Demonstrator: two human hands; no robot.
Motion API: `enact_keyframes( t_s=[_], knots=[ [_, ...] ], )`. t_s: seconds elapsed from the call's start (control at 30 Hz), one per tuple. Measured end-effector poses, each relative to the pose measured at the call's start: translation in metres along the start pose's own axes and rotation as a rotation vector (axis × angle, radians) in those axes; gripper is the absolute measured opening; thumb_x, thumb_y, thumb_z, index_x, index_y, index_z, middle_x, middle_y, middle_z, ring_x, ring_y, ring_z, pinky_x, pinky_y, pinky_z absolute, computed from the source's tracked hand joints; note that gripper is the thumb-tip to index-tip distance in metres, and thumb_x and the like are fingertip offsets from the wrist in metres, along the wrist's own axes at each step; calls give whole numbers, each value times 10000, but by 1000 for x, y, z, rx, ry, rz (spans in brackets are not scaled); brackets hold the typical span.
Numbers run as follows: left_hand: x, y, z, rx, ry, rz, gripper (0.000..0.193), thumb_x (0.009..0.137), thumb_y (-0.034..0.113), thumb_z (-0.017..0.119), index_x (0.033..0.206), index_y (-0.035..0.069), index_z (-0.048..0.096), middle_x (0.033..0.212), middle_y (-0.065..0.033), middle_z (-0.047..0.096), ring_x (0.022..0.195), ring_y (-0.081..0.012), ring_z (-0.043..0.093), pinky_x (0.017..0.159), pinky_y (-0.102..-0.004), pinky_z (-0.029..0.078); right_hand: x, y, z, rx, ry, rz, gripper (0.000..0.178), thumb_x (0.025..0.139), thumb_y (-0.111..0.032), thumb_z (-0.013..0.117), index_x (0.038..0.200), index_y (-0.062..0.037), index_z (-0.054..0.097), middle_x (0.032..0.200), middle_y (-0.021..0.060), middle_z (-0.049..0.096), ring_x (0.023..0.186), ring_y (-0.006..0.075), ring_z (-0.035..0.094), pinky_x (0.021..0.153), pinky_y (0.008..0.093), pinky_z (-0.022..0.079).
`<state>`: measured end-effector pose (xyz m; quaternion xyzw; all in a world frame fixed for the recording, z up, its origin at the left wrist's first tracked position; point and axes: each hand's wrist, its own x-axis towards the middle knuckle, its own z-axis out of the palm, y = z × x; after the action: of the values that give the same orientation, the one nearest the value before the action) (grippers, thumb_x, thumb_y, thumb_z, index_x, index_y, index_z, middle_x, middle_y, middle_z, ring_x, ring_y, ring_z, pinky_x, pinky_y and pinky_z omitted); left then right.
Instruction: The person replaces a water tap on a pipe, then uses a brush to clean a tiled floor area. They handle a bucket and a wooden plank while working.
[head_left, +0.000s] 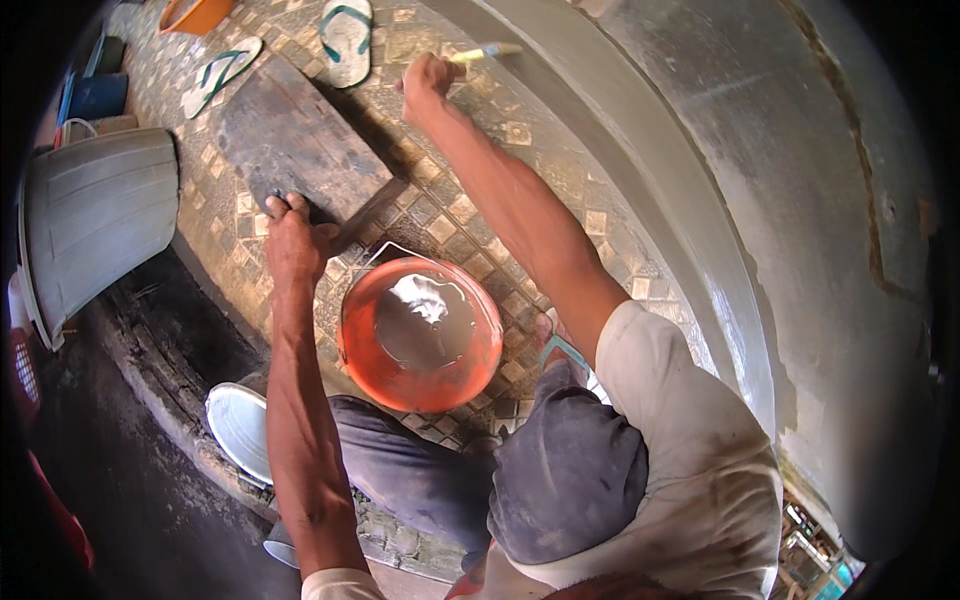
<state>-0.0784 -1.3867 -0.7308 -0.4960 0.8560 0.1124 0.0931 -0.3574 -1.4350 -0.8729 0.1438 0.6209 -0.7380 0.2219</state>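
Observation:
My right hand (430, 84) is closed around the pale yellow handle of a paintbrush (482, 53). The brush points right, its tip blurred against the wet grey band (560, 70) along the foot of the wall. Gripping the near end of a worn, dark wooden block or low stool (300, 140), my left hand (297, 240) has its fingers curled at the edge. Between my arms an orange bucket (362, 345) stands upright on the patterned tile floor, with murky grey liquid inside and its wire handle leaning toward the far side.
Two white flip-flops with green straps, one (222, 76) left of the block and one (347, 42) beyond it, lie on the floor. At the left is a large grey tub (100, 215), with a white lid-like round (238, 430) nearer me. A concrete wall (790, 180) rises at right.

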Motion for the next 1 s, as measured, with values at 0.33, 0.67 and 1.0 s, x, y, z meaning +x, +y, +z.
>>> enact_keyframes(
  t_s=[0.33,0.67,1.0],
  knots=[
    [-2,4,2,-51,88,49,785,751,223,838,1414,-39,509,1507,-366,384,1306,-523,488,1039,-493,493,6,-60,-13,-580,-247,-220,322,1018,-253,500,1240,-22,470,1104,250,639,898,326,689,717,437,564],
    [-1,3,2,-58,75,44,776,747,224,821,1409,-39,513,1484,-361,412,1262,-501,528,1028,-485,494,-96,-60,-333,-422,-51,-36,327,1031,-263,540,1267,-43,487,810,32,529,569,121,511,469,302,424],
    [4,-4,10,-22,107,70,770,740,243,807,1395,-51,528,1434,-354,471,1251,-474,556,1029,-473,485,-55,-70,-211,-837,-460,-382,365,1048,-346,520,1187,-13,576,869,70,597,730,158,581,624,372,471]
  ],
)
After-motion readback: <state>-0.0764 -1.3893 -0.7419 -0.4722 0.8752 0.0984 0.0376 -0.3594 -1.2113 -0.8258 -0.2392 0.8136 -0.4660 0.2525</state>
